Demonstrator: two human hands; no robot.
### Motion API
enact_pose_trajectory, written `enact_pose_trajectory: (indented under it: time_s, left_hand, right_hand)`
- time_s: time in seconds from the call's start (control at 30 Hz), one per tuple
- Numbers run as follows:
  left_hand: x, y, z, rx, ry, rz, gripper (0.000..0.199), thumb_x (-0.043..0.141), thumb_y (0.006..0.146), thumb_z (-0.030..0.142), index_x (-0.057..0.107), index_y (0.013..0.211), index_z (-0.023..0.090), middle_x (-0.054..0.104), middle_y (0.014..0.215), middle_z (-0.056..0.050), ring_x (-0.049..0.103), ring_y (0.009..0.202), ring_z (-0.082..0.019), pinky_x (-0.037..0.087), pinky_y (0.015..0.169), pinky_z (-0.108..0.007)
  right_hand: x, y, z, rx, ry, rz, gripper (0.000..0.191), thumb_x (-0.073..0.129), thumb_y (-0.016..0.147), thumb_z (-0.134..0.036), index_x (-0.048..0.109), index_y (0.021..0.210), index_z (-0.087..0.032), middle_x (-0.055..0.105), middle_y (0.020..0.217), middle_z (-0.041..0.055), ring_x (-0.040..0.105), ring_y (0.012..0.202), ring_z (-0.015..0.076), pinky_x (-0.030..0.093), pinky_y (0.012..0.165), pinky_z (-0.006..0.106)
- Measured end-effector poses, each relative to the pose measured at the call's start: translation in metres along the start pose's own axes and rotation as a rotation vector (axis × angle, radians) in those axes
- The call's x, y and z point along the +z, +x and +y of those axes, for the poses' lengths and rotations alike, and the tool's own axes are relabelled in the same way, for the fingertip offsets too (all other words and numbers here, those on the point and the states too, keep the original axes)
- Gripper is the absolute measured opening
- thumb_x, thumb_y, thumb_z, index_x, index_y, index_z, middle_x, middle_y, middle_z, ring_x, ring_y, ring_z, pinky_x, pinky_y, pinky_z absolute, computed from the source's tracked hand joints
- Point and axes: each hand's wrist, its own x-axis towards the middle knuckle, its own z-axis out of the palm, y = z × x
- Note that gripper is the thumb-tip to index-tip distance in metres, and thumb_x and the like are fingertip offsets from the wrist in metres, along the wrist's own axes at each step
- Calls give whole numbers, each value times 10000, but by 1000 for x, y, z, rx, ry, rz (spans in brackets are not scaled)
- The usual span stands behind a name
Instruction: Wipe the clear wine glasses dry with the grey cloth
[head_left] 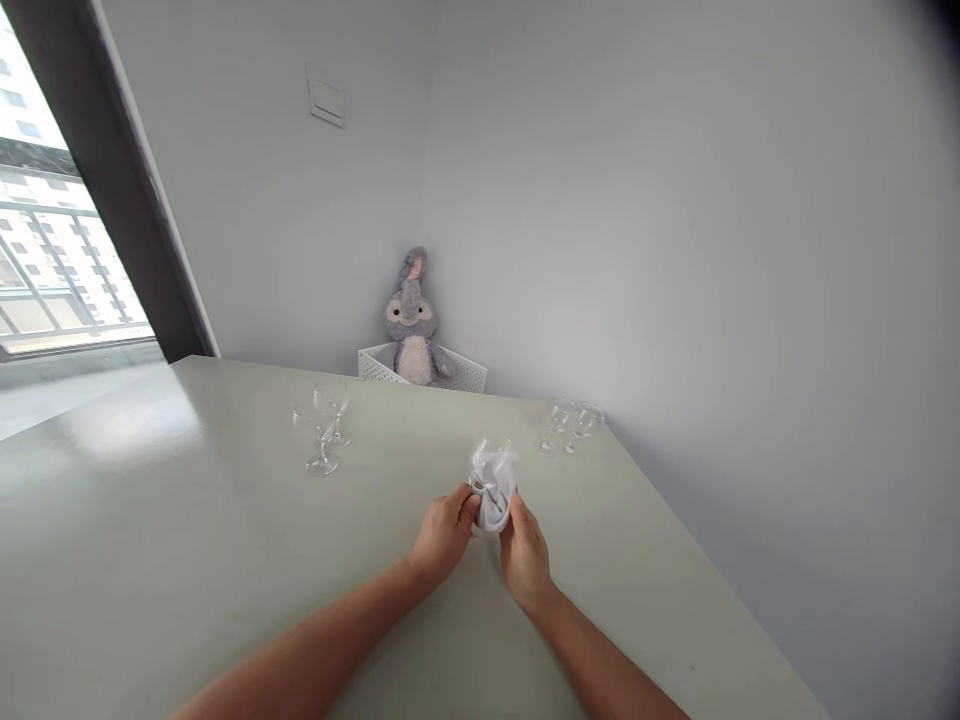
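While the left hand [444, 537] and right hand [526, 558] clamp a cloth [495, 510] and glass [481, 462] mid-table [420, 425], handling looks unfinished; glasses stand upright at left [322, 464] and far right [563, 414]; whether those are done, I cannot tell.

L hand [444, 532] & R hand [527, 562] close tog., fingers [519, 512] part bent.

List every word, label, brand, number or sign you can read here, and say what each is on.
None can be read.
Wall switch: no marking visible.
Stuffed toy, basket, cloth: no text visible.
Buildings outside: too small and blurred to tell.
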Motion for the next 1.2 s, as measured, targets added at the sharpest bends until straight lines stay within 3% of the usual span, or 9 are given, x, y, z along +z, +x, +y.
enact_pose_trajectory:
  time_s: [0.13, 0.23, 0.33, 0.5, 0.67, 0.77, 0.83, 1.03, 1.2]
  left_hand:
    - [-3, -1, 0, 57, -55, 24, 287, 331, 850, 426, 383, 682, 199, 459, 598, 38, 482, 508, -91, 401, 512, -213]
    - [-1, -1, -1, 75, -191, 44, 209, 375, 837, 411, 352, 805, 206, 451, 673, 41, 474, 534, -85, 407, 508, -214]
    - [1, 0, -5, 73, -217, 34, 182, 370, 847, 377, 318, 808, 208, 430, 681, 43, 467, 557, -88, 405, 525, -218]
    - [-3, 2, -5, 206, 268, -11, 142, 331, 865, 250, 389, 748, 193, 474, 728, 9, 445, 584, -108, 349, 544, -234]
    - [-8, 0, 7, 462, 600, 73, 169, 357, 829, 140, 500, 757, 192, 502, 839, -46, 470, 774, -164, 355, 717, -313]
    - [-9, 3, 7, 435, 379, 99, 91, 475, 803, 273, 493, 781, 187, 493, 849, -48, 472, 820, -176, 367, 758, -330]
    - [-11, 6, 4, 293, 94, 125, 234, 553, 750, 363, 481, 878, 181, 502, 932, -66, 481, 877, -190, 380, 781, -336]
    - [-23, 15, -2, -91, -788, -320, 441, 595, 724, 378, 457, 1089, 174, 553, 1104, -128, 544, 948, -233, 417, 797, -353]
    - [-21, 22, -11, -187, -846, -152, 440, 711, 619, 270, 518, 995, 145, 593, 1075, -134, 563, 952, -240, 423, 802, -335]
  right_hand:
    - [3, 4, -5, 30, 158, 113, 295, 431, 817, -440, 621, 830, -215, 636, 826, 13, 566, 826, 198, 443, 696, 318]
    - [4, 5, -13, 83, 169, -3, 211, 486, 801, -368, 619, 801, -205, 629, 788, 18, 569, 753, 189, 445, 653, 313]
    - [5, 3, -16, 117, 147, -141, 212, 516, 801, -322, 594, 962, -207, 622, 840, 33, 563, 777, 181, 442, 662, 302]
    - [1, 4, -1, 49, 56, -150, 286, 572, 770, -332, 550, 1037, -234, 603, 919, 29, 535, 861, 171, 418, 752, 297]
    - [-7, 8, 5, -12, -100, 13, 226, 602, 747, -333, 568, 931, -204, 585, 840, 5, 515, 797, 148, 400, 748, 279]
    - [-7, 8, -5, 45, -67, -16, 226, 596, 744, -370, 580, 856, -173, 576, 767, 8, 506, 702, 139, 406, 679, 267]
    - [-4, 7, -12, 98, 3, -96, 264, 590, 744, -388, 584, 886, -166, 579, 760, 19, 505, 664, 135, 406, 647, 266]
    - [0, 7, -8, 231, -10, -273, 353, 611, 705, -447, 608, 853, -127, 548, 643, 20, 465, 567, 118, 357, 532, 238]
    - [-8, 12, 2, 18, -449, -162, 368, 503, 771, -484, 602, 854, -138, 542, 642, -2, 469, 588, 127, 372, 557, 239]
